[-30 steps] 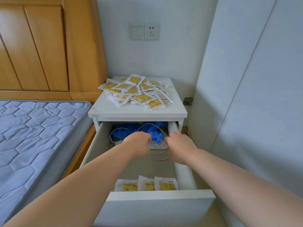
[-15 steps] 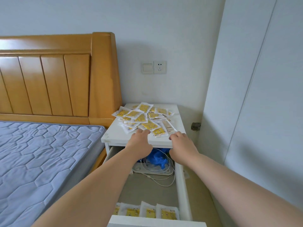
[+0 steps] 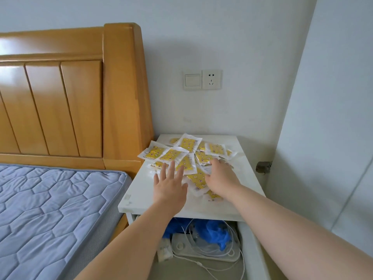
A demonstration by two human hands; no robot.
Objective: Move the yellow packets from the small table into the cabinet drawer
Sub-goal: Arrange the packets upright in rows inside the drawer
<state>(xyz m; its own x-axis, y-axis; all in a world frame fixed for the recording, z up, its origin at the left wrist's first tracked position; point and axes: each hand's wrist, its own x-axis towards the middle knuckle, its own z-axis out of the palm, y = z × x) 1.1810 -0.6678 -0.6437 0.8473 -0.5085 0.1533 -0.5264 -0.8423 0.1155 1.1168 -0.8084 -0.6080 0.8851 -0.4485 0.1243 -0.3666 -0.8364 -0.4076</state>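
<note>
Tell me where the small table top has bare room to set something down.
Bare: the near-left corner of the table top, between the left hand and the front edge, and the strip along the right edge beyond the right hand. Crowded: the middle and back, where the yellow packets lie heaped.

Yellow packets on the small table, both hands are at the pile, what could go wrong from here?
1. The packets lie in a loose, overlapping pile; the left hand and right hand may grab unevenly and drop some.
2. One packet overhangs the table's left edge beside the headboard; a nudge could tip it off.
3. White cables lie in the open drawer; packets dropped there could tangle with them.
</note>
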